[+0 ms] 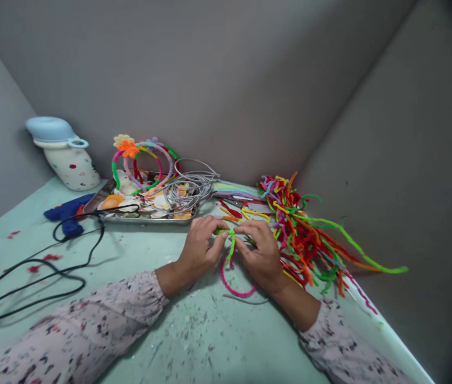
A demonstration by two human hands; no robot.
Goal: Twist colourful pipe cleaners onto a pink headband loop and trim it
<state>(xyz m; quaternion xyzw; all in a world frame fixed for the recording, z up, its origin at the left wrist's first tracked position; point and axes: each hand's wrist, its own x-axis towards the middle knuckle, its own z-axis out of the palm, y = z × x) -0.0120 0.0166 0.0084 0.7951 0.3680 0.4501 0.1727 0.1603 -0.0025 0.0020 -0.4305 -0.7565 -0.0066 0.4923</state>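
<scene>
Clearly, from where I stand, the left hand and right hand both pinch a lime-green fuzzy stem; it is over the pale table, a pink fuzzy curve just beside; a tangled colourful heap lies near the right hand.

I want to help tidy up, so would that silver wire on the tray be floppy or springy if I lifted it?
The silver wire is probably springy, since its upper loops arch up in the air. It'll likely tangle, because many strands cross. It might drag along bits from the metal tray, as it rests over them.
</scene>
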